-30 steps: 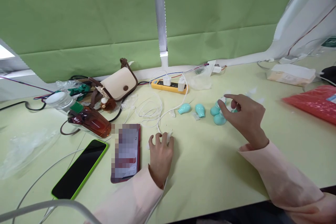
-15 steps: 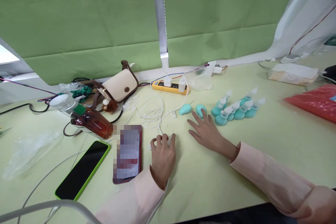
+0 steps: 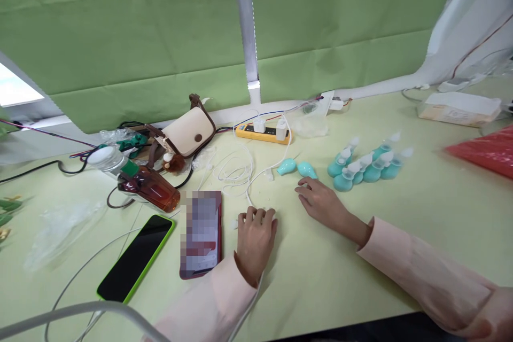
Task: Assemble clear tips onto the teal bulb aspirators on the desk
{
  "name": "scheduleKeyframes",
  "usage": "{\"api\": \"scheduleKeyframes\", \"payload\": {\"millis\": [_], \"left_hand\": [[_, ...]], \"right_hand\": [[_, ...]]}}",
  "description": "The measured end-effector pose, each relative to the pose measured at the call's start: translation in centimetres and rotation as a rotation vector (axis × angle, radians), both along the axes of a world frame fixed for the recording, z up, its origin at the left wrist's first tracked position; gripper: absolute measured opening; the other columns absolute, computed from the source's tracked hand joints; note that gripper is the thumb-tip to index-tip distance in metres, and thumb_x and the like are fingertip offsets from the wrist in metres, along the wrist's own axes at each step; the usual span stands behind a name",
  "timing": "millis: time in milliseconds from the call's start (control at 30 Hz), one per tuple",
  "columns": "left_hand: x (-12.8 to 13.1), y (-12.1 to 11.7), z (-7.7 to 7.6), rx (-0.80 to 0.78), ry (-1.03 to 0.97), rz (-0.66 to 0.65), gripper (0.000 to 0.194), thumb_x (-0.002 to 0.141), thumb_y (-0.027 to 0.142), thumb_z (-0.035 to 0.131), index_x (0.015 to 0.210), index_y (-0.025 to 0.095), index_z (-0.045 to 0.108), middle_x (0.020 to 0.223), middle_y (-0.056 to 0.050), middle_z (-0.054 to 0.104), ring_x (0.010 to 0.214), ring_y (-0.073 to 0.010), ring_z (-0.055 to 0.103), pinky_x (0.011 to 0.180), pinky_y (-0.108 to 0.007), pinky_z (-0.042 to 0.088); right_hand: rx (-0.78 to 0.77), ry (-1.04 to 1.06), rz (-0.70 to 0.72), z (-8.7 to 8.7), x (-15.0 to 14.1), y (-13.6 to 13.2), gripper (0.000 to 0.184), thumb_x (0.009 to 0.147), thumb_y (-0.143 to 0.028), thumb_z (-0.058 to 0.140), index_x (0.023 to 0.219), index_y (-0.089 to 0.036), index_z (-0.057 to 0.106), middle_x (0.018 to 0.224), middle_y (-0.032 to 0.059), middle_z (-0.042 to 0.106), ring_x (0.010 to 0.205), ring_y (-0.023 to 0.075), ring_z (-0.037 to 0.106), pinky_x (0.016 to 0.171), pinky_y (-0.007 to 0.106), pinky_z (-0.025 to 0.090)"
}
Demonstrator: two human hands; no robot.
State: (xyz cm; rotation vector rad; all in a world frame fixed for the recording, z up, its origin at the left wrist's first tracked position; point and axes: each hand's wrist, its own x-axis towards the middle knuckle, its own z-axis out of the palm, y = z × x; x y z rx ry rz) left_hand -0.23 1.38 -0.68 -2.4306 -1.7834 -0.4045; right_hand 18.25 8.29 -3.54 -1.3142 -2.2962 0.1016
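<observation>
While right fingers [image 3: 309, 192] curl, open tabletop [image 3: 320, 272] reaches its edge [image 3: 344, 325]

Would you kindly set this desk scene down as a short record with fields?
Left hand: back up, fingers bent, a pale piece beside it
Right hand: just in front of two loose teal bulbs; contact unclear
Tipped teal bulbs: clustered right of the loose pair, translucent whitish tips
Phones: green-edged phone, dark screen; red-edged phone, lit screen
Power strip: yellow, two white plugs
</observation>
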Motion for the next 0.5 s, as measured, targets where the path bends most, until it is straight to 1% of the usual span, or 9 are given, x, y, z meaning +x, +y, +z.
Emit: {"api": "scheduleKeyframes", "payload": {"millis": [67,133,200,233,300,333,400,500], "left_hand": [[0.0,0.0,0.1,-0.009,-0.003,-0.018,0.020,0.081,0.020,0.043,0.099,0.022,0.052,0.083,-0.003,0.061,0.080,-0.0190,0.050,0.064,-0.030,0.038],[0.0,0.1,0.1,-0.009,-0.004,-0.024,0.024,0.083,0.021,0.040,0.106,0.021,0.048,0.093,-0.004,0.060,0.085,-0.0198,0.049,0.067,-0.032,0.039],[0.0,0.4,0.0,0.005,0.008,-0.017,0.029,0.083,0.018,0.038,0.112,0.019,0.044,0.109,-0.007,0.054,0.096,-0.0235,0.045,0.074,-0.036,0.039],[0.0,0.7,-0.2,0.014,0.021,-0.014,0.033,0.082,0.015,0.038,0.115,0.018,0.042,0.117,-0.008,0.049,0.103,-0.0261,0.041,0.079,-0.040,0.037],[0.1,1.1,-0.5,0.034,0.075,-0.015,0.041,0.079,0.007,0.037,0.119,0.015,0.037,0.126,-0.009,0.041,0.113,-0.0302,0.031,0.086,-0.048,0.030],[0.1,1.4,-0.7,0.029,0.087,-0.024,0.043,0.077,0.002,0.036,0.119,0.014,0.038,0.126,-0.010,0.041,0.115,-0.0297,0.030,0.087,-0.049,0.029],[0.0,1.8,-0.9,0.024,0.100,-0.038,0.043,0.075,-0.002,0.035,0.114,0.014,0.042,0.122,-0.010,0.046,0.113,-0.0271,0.034,0.085,-0.050,0.030],[-0.2,2.0,-1.0,0.021,0.095,-0.056,0.035,0.075,-0.003,0.038,0.102,0.017,0.050,0.109,-0.007,0.056,0.108,-0.0222,0.041,0.082,-0.046,0.034]], "right_hand": [[-0.056,0.122,0.012,0.0,-0.2,-0.2,0.023,0.077,-0.015,0.038,0.086,-0.015,0.060,0.096,0.0102,0.052,0.075,0.0177,0.053,0.062,0.032,0.045],[-0.130,0.261,0.029,0.2,-0.5,-0.5,0.021,0.076,-0.017,0.041,0.085,-0.015,0.060,0.095,0.0089,0.053,0.072,0.0155,0.054,0.066,0.033,0.046],[-0.227,0.412,0.042,0.6,-1.0,-1.0,0.017,0.074,-0.020,0.047,0.082,-0.016,0.061,0.093,0.0079,0.055,0.073,0.0151,0.056,0.067,0.032,0.048],[-0.285,0.490,0.046,0.7,-1.3,-1.2,0.015,0.073,-0.022,0.049,0.080,-0.016,0.061,0.092,0.0077,0.056,0.074,0.0153,0.057,0.066,0.031,0.049],[-0.414,0.642,0.047,1.1,-1.8,-1.7,0.015,0.070,-0.026,0.054,0.078,-0.016,0.061,0.091,0.0076,0.058,0.076,0.0164,0.058,0.064,0.028,0.052],[-0.482,0.712,0.046,1.2,-2.1,-1.8,0.016,0.069,-0.028,0.057,0.078,-0.016,0.061,0.090,0.0077,0.060,0.077,0.0171,0.059,0.064,0.028,0.052],[-0.614,0.841,0.038,1.3,-2.5,-2.0,0.020,0.066,-0.031,0.060,0.077,-0.015,0.061,0.088,0.0082,0.062,0.073,0.0182,0.061,0.064,0.030,0.053],[-0.776,1.004,0.011,1.3,-2.6,-2.1,0.025,0.064,-0.035,0.062,0.075,-0.013,0.061,0.088,0.0098,0.063,0.067,0.0192,0.062,0.065,0.034,0.053]]}}
